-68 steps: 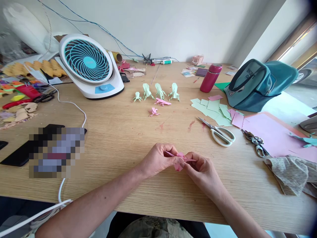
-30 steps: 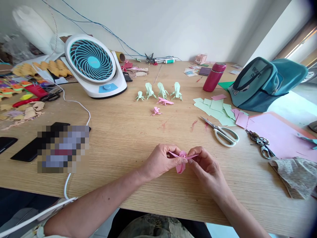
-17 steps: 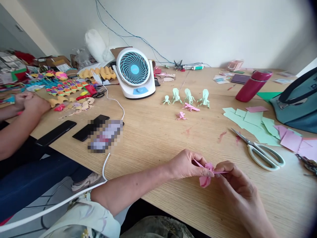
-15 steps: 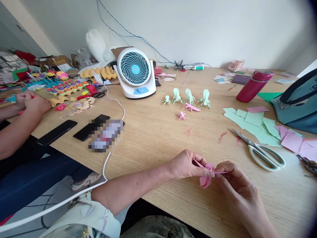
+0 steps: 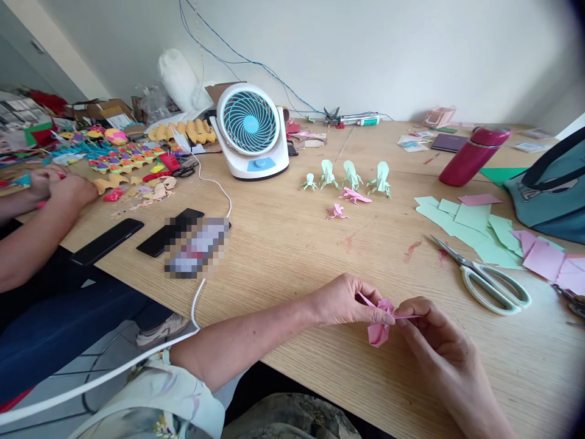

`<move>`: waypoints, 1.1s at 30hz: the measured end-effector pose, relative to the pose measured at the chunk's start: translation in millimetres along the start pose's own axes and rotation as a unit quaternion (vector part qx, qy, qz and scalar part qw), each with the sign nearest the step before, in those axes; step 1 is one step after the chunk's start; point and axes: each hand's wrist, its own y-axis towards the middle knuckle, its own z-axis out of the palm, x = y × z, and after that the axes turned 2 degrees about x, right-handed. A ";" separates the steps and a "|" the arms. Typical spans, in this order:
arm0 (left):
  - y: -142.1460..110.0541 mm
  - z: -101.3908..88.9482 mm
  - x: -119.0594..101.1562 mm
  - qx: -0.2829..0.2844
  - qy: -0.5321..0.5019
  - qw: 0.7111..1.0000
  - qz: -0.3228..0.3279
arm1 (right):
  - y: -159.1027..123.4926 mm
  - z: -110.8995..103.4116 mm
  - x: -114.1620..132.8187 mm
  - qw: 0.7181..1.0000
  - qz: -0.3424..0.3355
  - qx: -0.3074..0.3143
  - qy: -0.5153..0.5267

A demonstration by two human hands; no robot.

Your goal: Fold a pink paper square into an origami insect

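Note:
A folded pink paper figure is held just above the front of the wooden table. My left hand pinches its body between thumb and fingers, while a thin pink point sticks up beside the palm. On the other side, my right hand grips a narrow pink strip of the same figure between thumb and forefinger. Farther back stand several green origami insects. In front of them lie a long pink origami insect and a smaller pink one.
Scissors lie to the right, near green paper pieces and pink sheets. A red flask and a blue bag stand behind. A fan, phones and a white cable are leftward. Another person's hands rest at far left.
The view has shifted very slightly, so table items sit a little farther right. Both hands keep nearly the same hold on the pink paper figure.

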 end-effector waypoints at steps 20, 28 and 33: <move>0.8 -2.3 0.2 0.014 0.006 1.000 0.002 | -1.2 0.0 3.9 1.000 0.003 0.002 -0.012; 0.9 -1.0 2.5 -0.001 0.025 1.000 0.005 | -0.6 2.8 2.0 1.000 0.014 0.003 0.002; 0.1 -0.5 3.9 0.007 0.013 1.000 0.024 | -1.6 2.8 2.3 1.000 0.006 -0.005 -0.017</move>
